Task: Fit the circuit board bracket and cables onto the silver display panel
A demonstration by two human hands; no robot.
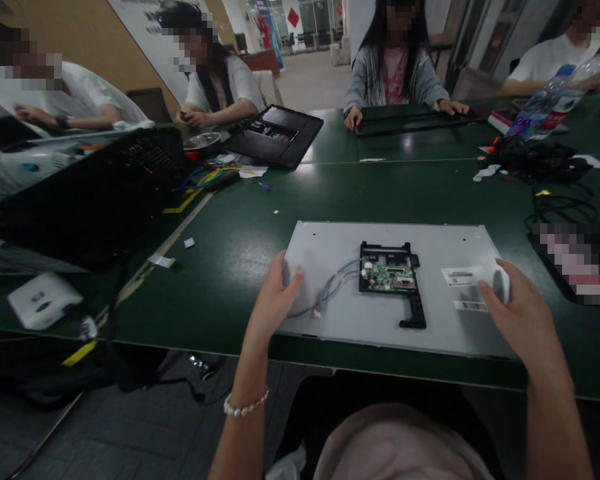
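On the left hand [275, 300], fingers [281, 265] half curled over the 9 o'clock short edge of the flat grey rectangular metal panel [330, 250]; clamped or merely resting, cannot tell. On the right hand [517, 313], fingers [511, 277] wrapped round the 3 o'clock edge. Panel flat between both, equally near, long axis 9 to 3, close to the near rim of the dark green worktop [240, 227]; small green circuit board [387, 277] at centre.

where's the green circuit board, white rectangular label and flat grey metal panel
green circuit board [387, 275], head view, centre
white rectangular label [463, 276], head view, centre
flat grey metal panel [330, 248], head view, bare upper-left part
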